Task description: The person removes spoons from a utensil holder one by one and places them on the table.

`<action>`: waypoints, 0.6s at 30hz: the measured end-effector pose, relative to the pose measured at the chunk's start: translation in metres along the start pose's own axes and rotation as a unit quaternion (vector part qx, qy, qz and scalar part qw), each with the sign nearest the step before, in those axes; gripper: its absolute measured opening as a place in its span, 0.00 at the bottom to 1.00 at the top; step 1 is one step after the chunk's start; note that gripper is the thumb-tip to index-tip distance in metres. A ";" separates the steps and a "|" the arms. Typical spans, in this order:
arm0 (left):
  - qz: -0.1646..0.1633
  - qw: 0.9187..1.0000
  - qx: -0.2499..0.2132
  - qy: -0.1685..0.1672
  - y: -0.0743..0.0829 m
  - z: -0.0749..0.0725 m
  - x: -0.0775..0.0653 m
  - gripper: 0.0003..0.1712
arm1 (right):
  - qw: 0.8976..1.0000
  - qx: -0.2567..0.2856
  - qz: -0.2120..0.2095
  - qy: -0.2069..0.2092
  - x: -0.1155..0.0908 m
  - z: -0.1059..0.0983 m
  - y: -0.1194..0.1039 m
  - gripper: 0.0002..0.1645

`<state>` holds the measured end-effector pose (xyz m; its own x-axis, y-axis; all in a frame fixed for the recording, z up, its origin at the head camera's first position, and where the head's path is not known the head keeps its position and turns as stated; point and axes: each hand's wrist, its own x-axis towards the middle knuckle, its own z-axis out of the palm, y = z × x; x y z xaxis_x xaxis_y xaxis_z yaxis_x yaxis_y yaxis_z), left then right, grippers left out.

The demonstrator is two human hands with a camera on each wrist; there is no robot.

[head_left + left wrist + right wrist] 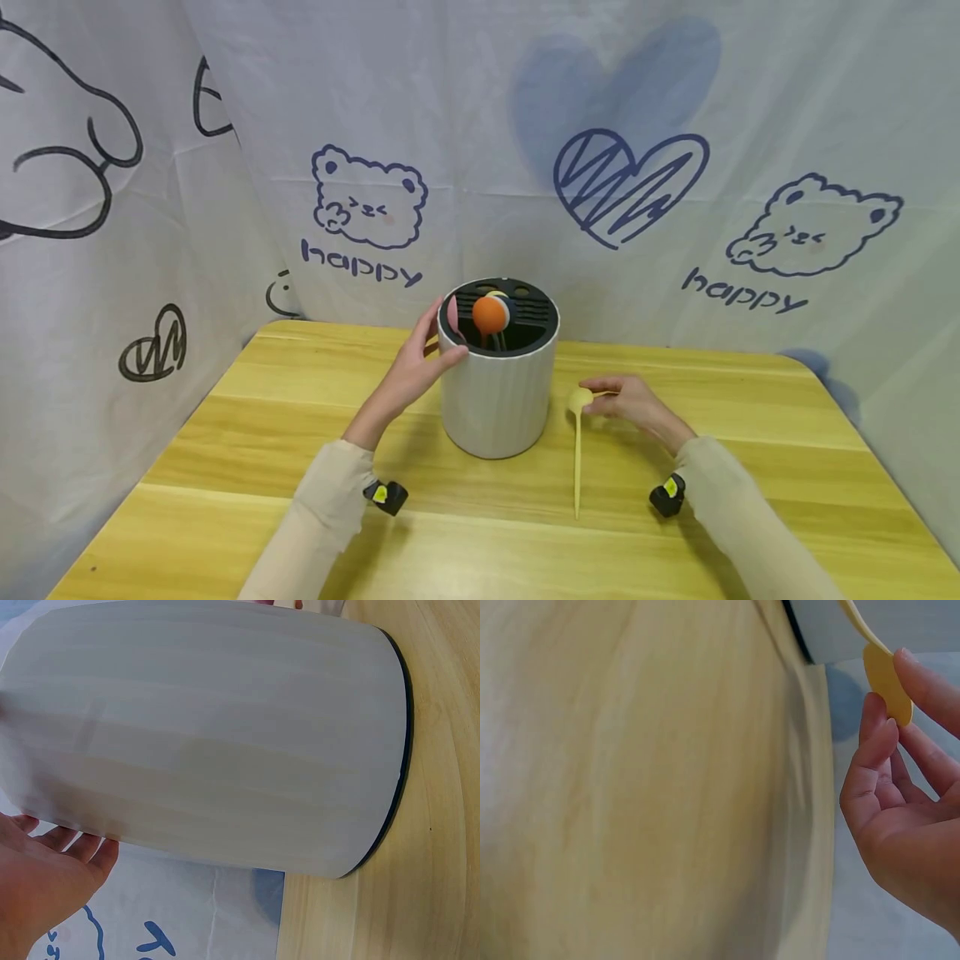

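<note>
A yellow long-handled spoon [577,450] is pinched at its bowl end by my right hand [628,403], with the handle pointing toward me. In the right wrist view the yellow bowl [887,684] sits between thumb and fingers. To its left stands a white ribbed utensil holder [495,408] with a black divided top. My left hand [412,367] grips the holder's upper left side, thumb near the rim and fingers around the back. Inside the holder are an orange spoon [490,316], a pink utensil [452,315] and other utensils partly hidden behind the orange one.
The holder stands on a wooden table [225,492] near its back edge. White cloth [480,125] with printed bears and hearts hangs behind and at the sides. A small black device [386,497] is worn on each wrist.
</note>
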<state>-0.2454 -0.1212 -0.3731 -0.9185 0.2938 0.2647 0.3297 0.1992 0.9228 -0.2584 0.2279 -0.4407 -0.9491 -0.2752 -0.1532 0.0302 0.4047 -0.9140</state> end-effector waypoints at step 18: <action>0.000 1.000 0.014 -0.004 0.001 -0.001 -0.001 0.46 | 0.999 -0.036 0.014 0.001 0.006 0.006 0.017 0.30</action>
<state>-0.2443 -0.1220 -0.3722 -0.9166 0.3012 0.2629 0.3364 0.2255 0.9143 -0.2620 0.2273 -0.4594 -0.9486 -0.2616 -0.1781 0.0344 0.4742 -0.8797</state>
